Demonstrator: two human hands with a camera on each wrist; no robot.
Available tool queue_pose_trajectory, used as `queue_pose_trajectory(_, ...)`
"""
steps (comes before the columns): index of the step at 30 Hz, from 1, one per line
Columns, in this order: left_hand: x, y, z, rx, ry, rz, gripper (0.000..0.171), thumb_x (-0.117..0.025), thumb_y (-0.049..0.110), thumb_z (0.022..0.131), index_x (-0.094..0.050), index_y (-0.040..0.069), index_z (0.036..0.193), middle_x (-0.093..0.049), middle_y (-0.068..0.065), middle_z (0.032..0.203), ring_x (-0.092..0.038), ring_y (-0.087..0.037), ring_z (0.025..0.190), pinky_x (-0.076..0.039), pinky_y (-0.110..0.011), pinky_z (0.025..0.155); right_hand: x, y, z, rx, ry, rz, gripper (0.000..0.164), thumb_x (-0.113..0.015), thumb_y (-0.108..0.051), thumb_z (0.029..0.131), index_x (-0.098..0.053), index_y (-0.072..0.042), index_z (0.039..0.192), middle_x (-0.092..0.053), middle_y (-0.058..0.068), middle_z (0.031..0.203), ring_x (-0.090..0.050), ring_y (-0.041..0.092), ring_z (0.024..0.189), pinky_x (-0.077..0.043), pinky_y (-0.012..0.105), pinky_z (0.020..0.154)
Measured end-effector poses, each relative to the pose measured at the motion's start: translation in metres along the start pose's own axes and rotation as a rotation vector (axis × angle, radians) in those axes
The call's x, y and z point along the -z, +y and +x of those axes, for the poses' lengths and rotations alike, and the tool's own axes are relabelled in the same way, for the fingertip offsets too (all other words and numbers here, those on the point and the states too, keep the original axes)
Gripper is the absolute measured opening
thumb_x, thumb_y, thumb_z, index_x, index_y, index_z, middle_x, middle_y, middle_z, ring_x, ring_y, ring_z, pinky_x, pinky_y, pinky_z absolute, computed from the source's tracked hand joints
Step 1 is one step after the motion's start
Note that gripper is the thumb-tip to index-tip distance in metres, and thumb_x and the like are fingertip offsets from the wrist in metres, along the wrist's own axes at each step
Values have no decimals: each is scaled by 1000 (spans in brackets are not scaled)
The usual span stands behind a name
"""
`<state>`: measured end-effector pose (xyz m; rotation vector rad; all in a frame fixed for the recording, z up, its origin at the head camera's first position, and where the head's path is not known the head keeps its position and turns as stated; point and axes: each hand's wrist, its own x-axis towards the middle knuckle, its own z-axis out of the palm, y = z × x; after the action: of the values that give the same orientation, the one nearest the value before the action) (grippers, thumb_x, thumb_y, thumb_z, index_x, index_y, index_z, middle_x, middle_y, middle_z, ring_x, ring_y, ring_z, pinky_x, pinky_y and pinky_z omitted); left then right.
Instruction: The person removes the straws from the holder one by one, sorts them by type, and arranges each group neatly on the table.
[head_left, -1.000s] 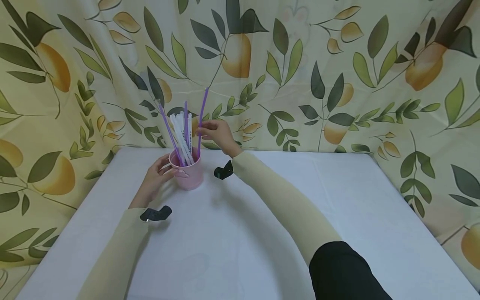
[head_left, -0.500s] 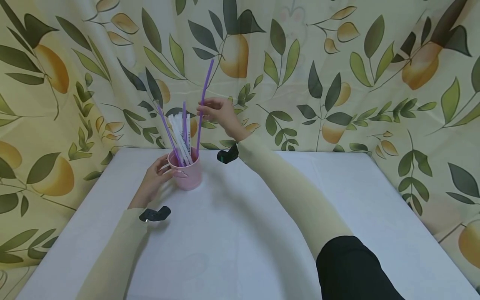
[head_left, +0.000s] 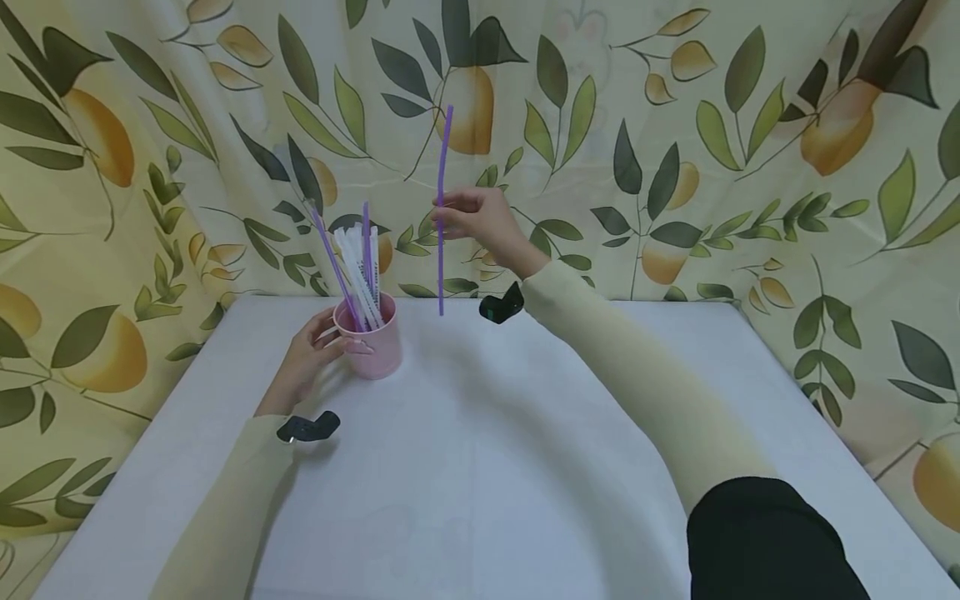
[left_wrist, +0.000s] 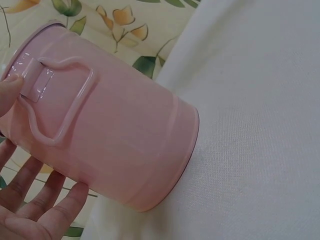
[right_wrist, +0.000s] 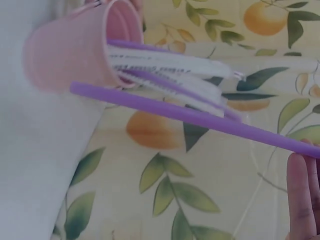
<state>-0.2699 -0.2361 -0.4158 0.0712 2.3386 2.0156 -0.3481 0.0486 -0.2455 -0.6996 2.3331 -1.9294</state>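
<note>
A pink bucket [head_left: 381,350] with a wire handle [left_wrist: 75,107] stands on the table, holding several white paper-wrapped straws [head_left: 357,267] and some purple straws [head_left: 330,250]. My left hand [head_left: 307,354] grips the bucket by its rim, thumb near the handle mount and fingers round the side. To the right of the bucket, my right hand [head_left: 480,221] pinches one purple straw [head_left: 441,275] at about its middle, nearly upright. The straw's lower end is out of the bucket, and in the right wrist view it [right_wrist: 190,116] crosses in front of the bucket's contents.
A white cloth covers the table [head_left: 450,467]. Behind it hangs a curtain [head_left: 675,150] printed with fruit and leaves, close to the table's far edge. Black straps [head_left: 309,427] sit at both wrists.
My right hand has lifted the purple straw up out of the bucket and carried it to the right. My left hand has stayed at the bucket.
</note>
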Motion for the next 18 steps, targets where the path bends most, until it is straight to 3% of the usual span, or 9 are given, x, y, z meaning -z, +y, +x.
queue_pose_trajectory(7, 0, 1, 0, 2, -2, -15, 74, -61, 9, 89, -19, 11, 150, -24, -17, 154, -30, -33, 140, -39, -35, 109, 38, 7, -28, -113, 11, -93, 28, -65, -11, 87, -64, 3, 111, -71, 13, 99, -70, 19, 85, -58, 36, 83)
queue_pose_trajectory(18, 0, 0, -1, -15, -21, -9, 73, -60, 10, 90, -18, 10, 150, -23, -18, 154, -29, -34, 140, -41, -29, 107, 100, 30, -84, -191, 21, -216, 30, -64, -12, 88, -62, 4, 113, -71, 4, 92, -70, 17, 86, -58, 33, 80)
